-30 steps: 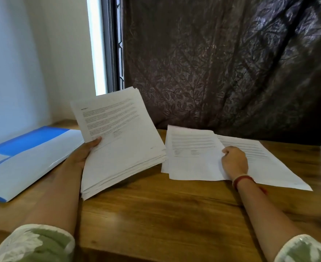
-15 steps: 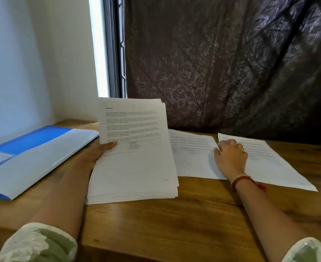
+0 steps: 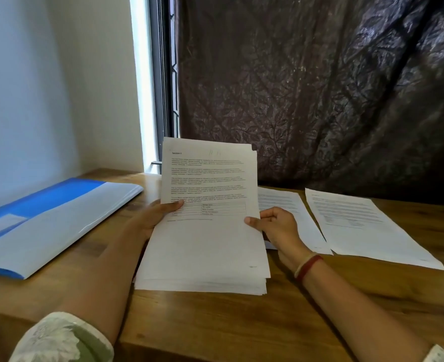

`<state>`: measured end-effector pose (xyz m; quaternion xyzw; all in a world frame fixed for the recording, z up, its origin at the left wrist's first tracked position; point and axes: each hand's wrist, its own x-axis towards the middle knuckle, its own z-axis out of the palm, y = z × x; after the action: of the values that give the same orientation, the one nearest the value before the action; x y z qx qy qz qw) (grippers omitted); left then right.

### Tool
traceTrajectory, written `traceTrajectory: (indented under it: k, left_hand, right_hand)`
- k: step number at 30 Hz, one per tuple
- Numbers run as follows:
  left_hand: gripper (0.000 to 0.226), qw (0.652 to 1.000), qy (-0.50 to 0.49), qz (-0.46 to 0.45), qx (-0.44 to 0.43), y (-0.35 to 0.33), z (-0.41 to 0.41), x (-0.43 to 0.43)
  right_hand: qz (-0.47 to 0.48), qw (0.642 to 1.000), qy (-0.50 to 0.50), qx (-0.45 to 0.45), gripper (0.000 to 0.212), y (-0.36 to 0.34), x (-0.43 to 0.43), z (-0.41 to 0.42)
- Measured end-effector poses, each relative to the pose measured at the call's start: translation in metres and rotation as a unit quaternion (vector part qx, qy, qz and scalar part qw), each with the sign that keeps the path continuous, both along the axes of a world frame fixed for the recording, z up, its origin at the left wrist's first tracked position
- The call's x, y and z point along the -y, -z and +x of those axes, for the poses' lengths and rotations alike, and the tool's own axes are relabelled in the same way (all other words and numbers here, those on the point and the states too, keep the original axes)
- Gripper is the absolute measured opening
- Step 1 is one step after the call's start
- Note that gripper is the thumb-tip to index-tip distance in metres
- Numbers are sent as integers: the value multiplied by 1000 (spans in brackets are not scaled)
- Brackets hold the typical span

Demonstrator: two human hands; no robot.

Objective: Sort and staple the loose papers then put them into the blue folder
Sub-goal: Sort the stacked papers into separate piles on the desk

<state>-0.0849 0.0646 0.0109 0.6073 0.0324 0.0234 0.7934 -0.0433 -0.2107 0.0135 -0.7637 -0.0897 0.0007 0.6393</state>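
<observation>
- stack of papers [image 3: 205,244]: held up in front of the person, btwn both hands, top leaning away; bottom edge sits low at the table [image 3: 241,322] (touching or not, can't tell).
- left hand [image 3: 153,215]: grips the stack's left edge, thumb flat across the front, fingers hidden behind.
- right hand [image 3: 275,226]: pinches the right edge, thumb tip on the front, fingers curled at the side.
- top page [image 3: 207,178]: printed paragraphs w/ a heading top left and a small grid below the text; too blurry to read.
- blue folder [image 3: 53,220]: lies flat on the left part of the table, beside the left forearm, apart from the stack.
- two single sheets [image 3: 367,226]: flat on the table right of the stack, side by side w/ a narrow gap; the nearer one is partly hidden by the right hand.
- red-and-white bangle [image 3: 308,266] on the right wrist; pale patterned sleeves [image 3: 64,338] at both elbows.
- dark leaf-pattern curtain [image 3: 320,87] hangs behind the table; window [image 3: 160,87] strip at its left, then white wall [image 3: 32,87].
</observation>
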Motion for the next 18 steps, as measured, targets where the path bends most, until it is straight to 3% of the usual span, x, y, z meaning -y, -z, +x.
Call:
traceTrajectory:
  k: [5,11,18]
  left_hand:
    - [103,1000,-1,0,9,2,3,3]
    - [63,999,-29,-8,-14,6,8,9]
    - [42,999,-46,-2,1,-9,8,47]
  right_hand:
    - [17,999,42,7,20,-2,4,7]
    - [-19,999,9,-34,16,-9,21,20]
    - [-151,969,192,20,26,-37,125,54]
